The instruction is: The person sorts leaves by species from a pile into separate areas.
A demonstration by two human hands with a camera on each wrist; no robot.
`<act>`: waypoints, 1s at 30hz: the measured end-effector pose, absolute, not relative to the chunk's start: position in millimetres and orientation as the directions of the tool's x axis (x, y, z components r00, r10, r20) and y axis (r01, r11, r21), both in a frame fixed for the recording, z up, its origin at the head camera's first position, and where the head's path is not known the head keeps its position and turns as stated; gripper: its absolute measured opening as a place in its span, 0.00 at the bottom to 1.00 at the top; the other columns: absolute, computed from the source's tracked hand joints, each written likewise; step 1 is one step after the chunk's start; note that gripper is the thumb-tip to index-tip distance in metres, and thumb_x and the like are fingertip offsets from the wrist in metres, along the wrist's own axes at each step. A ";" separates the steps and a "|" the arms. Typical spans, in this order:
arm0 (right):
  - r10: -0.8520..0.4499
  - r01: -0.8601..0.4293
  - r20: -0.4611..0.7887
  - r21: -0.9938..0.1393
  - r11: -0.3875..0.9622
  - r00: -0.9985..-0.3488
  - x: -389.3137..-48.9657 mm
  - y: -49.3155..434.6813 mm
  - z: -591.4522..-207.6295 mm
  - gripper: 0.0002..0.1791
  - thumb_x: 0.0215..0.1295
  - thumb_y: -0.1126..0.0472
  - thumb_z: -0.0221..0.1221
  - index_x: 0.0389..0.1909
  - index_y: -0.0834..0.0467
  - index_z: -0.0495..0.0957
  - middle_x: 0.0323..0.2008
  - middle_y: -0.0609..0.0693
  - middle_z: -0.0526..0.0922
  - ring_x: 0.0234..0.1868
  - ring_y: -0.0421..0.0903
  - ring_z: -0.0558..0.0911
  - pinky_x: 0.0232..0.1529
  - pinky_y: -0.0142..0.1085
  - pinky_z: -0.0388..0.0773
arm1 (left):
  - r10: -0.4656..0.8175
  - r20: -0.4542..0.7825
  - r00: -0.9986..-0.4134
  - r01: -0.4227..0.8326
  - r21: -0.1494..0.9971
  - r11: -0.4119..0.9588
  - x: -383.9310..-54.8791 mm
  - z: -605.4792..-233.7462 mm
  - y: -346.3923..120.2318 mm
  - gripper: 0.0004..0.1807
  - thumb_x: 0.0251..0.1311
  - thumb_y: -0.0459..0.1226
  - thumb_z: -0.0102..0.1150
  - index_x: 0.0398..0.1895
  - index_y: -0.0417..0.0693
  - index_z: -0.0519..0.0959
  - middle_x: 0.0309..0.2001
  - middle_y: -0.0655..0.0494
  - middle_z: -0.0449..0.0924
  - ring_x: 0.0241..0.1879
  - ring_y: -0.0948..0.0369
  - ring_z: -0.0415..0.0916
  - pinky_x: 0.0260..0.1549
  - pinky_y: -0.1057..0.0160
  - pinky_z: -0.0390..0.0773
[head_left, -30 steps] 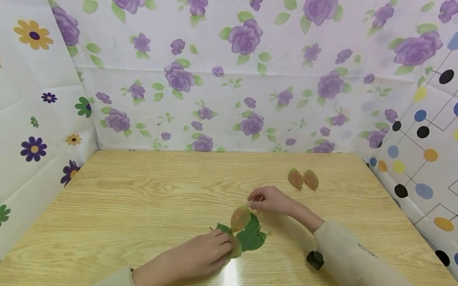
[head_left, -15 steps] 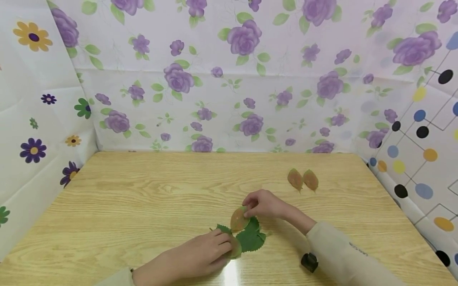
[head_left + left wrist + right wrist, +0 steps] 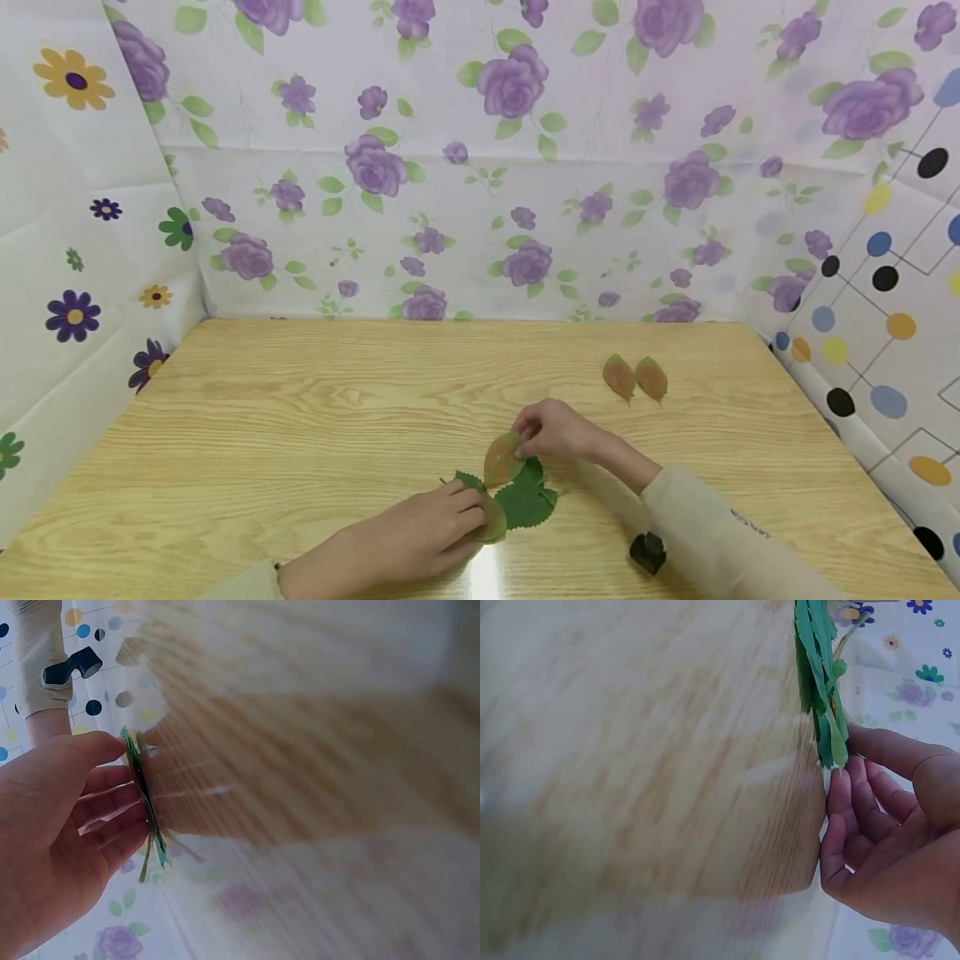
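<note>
Left hand [image 3: 431,529]: fingers rested on the lower brown leaf [image 3: 494,523] at the front of a cluster on the table [image 3: 300,400]; whether they pinched it could not be told.

Right hand [image 3: 558,429]: thumb and fingers were together on the edge of the upper brown leaf [image 3: 501,461], pinching it.

Green leaf [image 3: 525,504]: lay to the right of both cluster browns, jagged-edged. A green tip [image 3: 470,479] showed beyond the left fingers; whether it was a separate leaf was hidden.

Two more brown leaves: left one [image 3: 618,377], right one [image 3: 652,377], side by side farther back, well apart from the cluster, untouched.

Progress, by judgement: the cluster was largely laid out; the upper leaf's placing seemed unfinished, with both hands upon the leaves.
</note>
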State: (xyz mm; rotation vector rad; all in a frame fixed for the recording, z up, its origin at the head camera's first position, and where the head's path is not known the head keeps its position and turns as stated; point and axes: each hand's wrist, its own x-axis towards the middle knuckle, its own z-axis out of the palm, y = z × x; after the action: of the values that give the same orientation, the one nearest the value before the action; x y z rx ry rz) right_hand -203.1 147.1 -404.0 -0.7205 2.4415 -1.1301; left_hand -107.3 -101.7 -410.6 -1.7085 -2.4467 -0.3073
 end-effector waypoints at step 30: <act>-0.470 -0.157 -0.065 -0.895 0.417 -0.880 -218.0 162.5 -383.2 0.06 0.63 0.68 0.62 0.40 0.64 0.79 0.36 0.52 0.81 0.40 0.47 0.80 0.45 0.42 0.79 | 0.910 0.191 -0.369 0.928 0.123 0.351 -109.4 -413.6 -103.9 0.07 0.66 0.38 0.58 0.44 0.46 0.78 0.52 0.56 0.75 0.48 0.65 0.70 0.45 0.77 0.70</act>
State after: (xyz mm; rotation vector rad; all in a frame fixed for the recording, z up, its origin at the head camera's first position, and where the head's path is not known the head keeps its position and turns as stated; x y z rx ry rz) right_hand -218.0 162.5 -383.2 -0.5423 2.3704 -1.4489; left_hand -109.4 -103.9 -413.6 -1.7115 -2.5074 -0.3213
